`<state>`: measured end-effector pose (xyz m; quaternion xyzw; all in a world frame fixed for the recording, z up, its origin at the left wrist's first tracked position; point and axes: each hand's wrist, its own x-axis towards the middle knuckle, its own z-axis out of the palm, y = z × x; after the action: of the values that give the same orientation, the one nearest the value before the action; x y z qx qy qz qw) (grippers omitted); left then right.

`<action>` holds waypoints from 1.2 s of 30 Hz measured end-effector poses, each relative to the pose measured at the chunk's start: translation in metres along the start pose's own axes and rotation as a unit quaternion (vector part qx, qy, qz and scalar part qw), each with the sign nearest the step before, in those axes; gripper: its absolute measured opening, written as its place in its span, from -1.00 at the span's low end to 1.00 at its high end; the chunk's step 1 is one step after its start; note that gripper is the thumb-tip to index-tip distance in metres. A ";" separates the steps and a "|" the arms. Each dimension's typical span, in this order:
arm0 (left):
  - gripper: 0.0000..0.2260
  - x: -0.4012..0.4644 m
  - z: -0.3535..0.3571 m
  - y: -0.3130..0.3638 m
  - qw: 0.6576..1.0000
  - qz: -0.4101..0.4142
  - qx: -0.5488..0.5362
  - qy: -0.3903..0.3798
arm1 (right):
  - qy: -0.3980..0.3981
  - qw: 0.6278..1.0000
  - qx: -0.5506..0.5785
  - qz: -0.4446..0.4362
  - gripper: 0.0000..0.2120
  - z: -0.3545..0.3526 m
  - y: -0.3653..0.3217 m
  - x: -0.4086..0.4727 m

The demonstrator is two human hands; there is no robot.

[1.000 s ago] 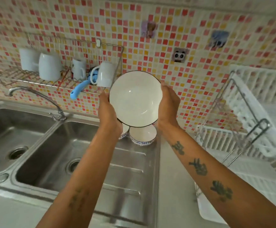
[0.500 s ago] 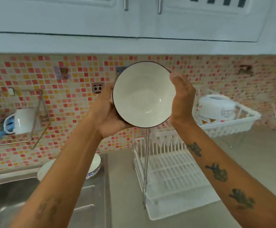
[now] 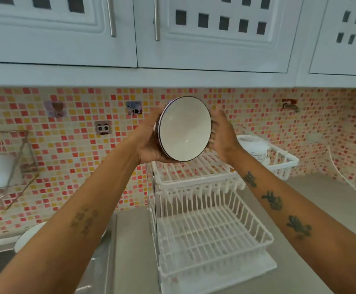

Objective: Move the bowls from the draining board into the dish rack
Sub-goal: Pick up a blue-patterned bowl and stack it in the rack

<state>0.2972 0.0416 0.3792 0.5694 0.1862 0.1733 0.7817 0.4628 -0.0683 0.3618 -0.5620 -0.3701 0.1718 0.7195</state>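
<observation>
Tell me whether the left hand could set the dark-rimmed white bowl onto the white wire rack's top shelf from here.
Probably yes. The left hand cradles the dark-rimmed white bowl just above the top shelf, which looks bare beneath it, and nothing stands between.

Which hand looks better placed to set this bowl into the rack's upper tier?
Probably the left hand: it cups the bowl from behind and beneath. The right hand is open, only touching the rim, above the dish rack.

The bowl (image 3: 185,129) sits between the left hand (image 3: 151,143) and right hand (image 3: 222,135), above the dish rack (image 3: 206,230); a second bowl (image 3: 27,236) lies near left, by the sink
</observation>
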 end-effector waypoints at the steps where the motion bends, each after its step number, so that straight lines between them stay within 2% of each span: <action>1: -0.54 0.002 0.002 -0.002 0.999 0.018 0.032 0.026 | -0.018 0.999 -0.012 0.027 -0.54 -0.004 0.003 0.007; 3: -0.58 0.007 0.006 -0.006 0.989 0.044 0.114 0.082 | -0.044 0.995 -0.029 0.081 -0.39 -0.009 0.009 0.021; 6: -0.42 0.017 0.012 -0.019 0.962 0.080 0.212 0.152 | -0.063 0.986 -0.048 0.149 -0.28 -0.014 0.011 0.038; 9: -0.45 0.025 0.023 -0.036 0.922 0.153 0.296 0.199 | -0.084 0.978 -0.088 0.168 -0.31 -0.021 0.013 0.046; 12: -0.27 0.034 0.025 -0.051 0.872 0.200 0.395 0.211 | -0.113 0.967 -0.145 0.176 -0.35 -0.023 0.019 0.045; 14: -0.23 0.036 0.024 -0.057 0.847 0.194 0.451 0.205 | -0.136 0.957 -0.178 0.182 -0.21 -0.024 0.028 0.044; 16: -0.20 0.035 0.025 -0.060 0.824 0.185 0.494 0.204 | -0.154 0.955 -0.162 0.194 -0.15 -0.024 0.040 0.044; 21: -0.07 0.032 0.032 -0.064 0.773 0.155 0.581 0.200 | -0.160 0.954 -0.145 0.209 -0.44 -0.025 0.048 0.038; 24: 0.03 0.031 0.033 -0.067 0.753 0.128 0.617 0.188 | -0.153 0.953 -0.161 0.205 -0.37 -0.024 0.052 0.039; 30: 0.10 0.039 0.037 -0.069 0.730 0.101 0.654 0.170 | -0.142 0.950 -0.190 0.201 -0.42 -0.028 0.054 0.038; 36: 0.09 0.045 0.033 -0.073 0.704 0.067 0.688 0.163 | -0.160 0.942 -0.206 0.212 -0.37 -0.028 0.060 0.040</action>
<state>0.3562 0.0151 0.3148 0.9229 0.3396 0.1394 0.1166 0.5200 -0.0421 0.3163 -0.7286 -0.3803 0.3275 0.4660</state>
